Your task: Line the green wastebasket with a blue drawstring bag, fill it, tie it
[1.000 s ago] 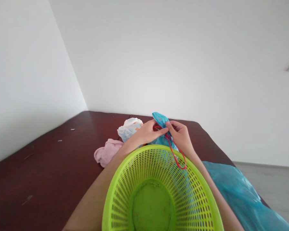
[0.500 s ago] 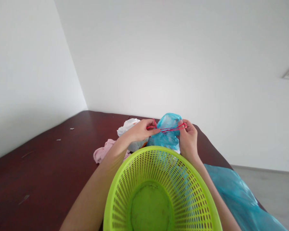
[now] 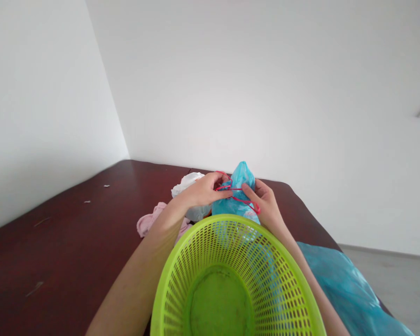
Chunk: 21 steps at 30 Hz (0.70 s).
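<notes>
A blue plastic bag (image 3: 242, 176) is bunched up beyond the green basket, with a red drawstring (image 3: 244, 202) across its gathered neck. My left hand (image 3: 210, 186) is closed at the left of the neck, pinching the drawstring between thumb and fingers. On the other side my right hand (image 3: 264, 198) has its thumb and fingers closed on the bag's right edge, and a loop of the drawstring hangs beside it. Between my forearms stands the green slotted plastic basket (image 3: 219, 298), hiding the lower part of the bag.
Left of the bag lie a white plastic bag (image 3: 187, 183) and a pink cloth (image 3: 152, 219). Another blue plastic sheet or bag (image 3: 346, 280) spreads over the right edge of the dark red table (image 3: 73, 242). Small scraps dot the table's left side. White walls stand behind.
My right hand has moved left and slightly down, from the stretched drawstring to the bag's side. The bag's top is now narrower and more pointed, and the drawstring loop hangs slack.
</notes>
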Each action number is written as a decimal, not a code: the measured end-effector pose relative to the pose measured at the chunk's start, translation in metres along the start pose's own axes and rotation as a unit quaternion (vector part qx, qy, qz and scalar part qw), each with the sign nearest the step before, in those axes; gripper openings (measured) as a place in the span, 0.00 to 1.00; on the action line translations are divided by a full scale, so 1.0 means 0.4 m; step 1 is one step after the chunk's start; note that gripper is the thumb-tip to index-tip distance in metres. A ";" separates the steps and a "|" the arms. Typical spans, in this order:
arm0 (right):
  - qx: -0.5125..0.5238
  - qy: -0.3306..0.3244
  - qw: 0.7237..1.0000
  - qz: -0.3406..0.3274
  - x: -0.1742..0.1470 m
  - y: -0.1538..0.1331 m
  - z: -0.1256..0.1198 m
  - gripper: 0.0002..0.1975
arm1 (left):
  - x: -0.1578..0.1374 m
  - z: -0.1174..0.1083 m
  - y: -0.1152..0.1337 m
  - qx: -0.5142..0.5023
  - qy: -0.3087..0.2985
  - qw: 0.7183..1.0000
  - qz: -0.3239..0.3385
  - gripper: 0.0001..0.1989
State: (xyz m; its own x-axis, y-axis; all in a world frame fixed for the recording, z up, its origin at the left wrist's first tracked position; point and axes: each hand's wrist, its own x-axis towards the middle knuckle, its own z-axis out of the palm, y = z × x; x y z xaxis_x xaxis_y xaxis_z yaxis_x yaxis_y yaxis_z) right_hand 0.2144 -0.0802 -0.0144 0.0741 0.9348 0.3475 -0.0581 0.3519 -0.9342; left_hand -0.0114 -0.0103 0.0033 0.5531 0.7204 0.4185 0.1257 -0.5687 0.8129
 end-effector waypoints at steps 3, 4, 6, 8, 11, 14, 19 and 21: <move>-0.023 0.071 0.996 -0.042 0.004 0.002 -0.014 0.22 | 0.008 -0.015 -0.019 -0.059 0.017 0.998 0.003 0.16; -0.036 0.097 0.993 -0.059 0.006 0.004 -0.019 0.22 | 0.009 -0.020 -0.021 -0.076 0.017 0.997 -0.001 0.16; -0.044 0.143 0.985 -0.082 0.010 0.007 -0.028 0.23 | 0.010 -0.025 -0.014 -0.080 0.020 0.997 -0.006 0.14; -0.022 0.179 0.980 -0.087 0.013 0.010 -0.035 0.23 | 0.005 -0.025 0.006 -0.040 0.043 0.998 0.001 0.12; 0.030 0.223 0.971 -0.078 0.014 0.011 -0.045 0.24 | -0.005 -0.021 0.044 0.032 0.144 0.988 0.041 0.11; 0.072 0.264 0.958 -0.083 0.018 0.013 -0.060 0.24 | -0.009 -0.029 0.061 0.080 0.253 0.960 0.085 0.09; 0.099 0.318 0.935 -0.124 0.038 0.029 -0.109 0.22 | 0.000 -0.079 0.008 0.182 0.335 0.923 0.059 0.07; 0.122 0.306 0.938 -0.108 0.047 0.035 -0.124 0.21 | -0.002 -0.100 -0.014 0.180 0.347 0.920 0.023 0.11</move>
State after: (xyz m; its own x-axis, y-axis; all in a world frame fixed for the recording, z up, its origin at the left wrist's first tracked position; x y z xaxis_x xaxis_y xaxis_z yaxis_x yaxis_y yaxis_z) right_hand 0.2643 -0.0602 -0.0250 0.6641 0.6632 0.3450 -0.1963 0.6000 -0.7755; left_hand -0.0456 0.0080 0.0147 -0.0795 0.7014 0.7083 0.4487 -0.6093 0.6538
